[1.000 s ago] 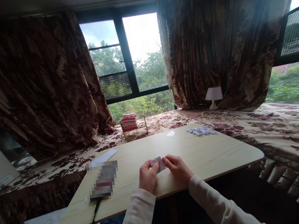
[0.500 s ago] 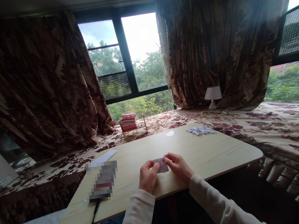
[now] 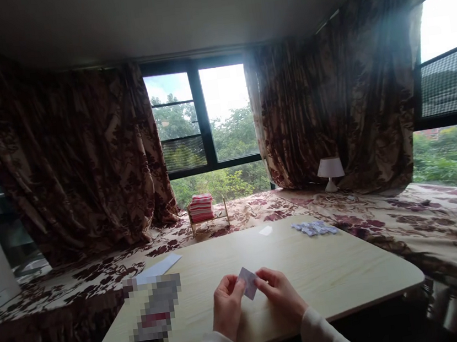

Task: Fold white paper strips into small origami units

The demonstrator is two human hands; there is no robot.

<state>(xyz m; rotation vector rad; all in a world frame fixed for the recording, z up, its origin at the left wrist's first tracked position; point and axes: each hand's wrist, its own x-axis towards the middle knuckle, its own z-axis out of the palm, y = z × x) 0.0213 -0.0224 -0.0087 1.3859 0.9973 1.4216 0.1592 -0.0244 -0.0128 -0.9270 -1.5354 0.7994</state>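
A small square of pale paper is held over the near part of the table, turned so that one corner points up. My left hand pinches its left corner between thumb and fingers. On the opposite corner, my right hand grips it the same way. Creases are too faint to make out. Beyond the hands, at the table's back right, lies a pile of small folded paper pieces. A small white paper piece lies to the left of that pile.
The light wooden table has rounded corners. At its left lie a blurred-out dark device with a cable and white sheets. Behind it, on the flowered cover, stand a rack of striped cloths and a lamp.
The paper has been turned from lying roughly square to standing on a corner, with both hands still on it. My view has tilted up, so everything sits lower.
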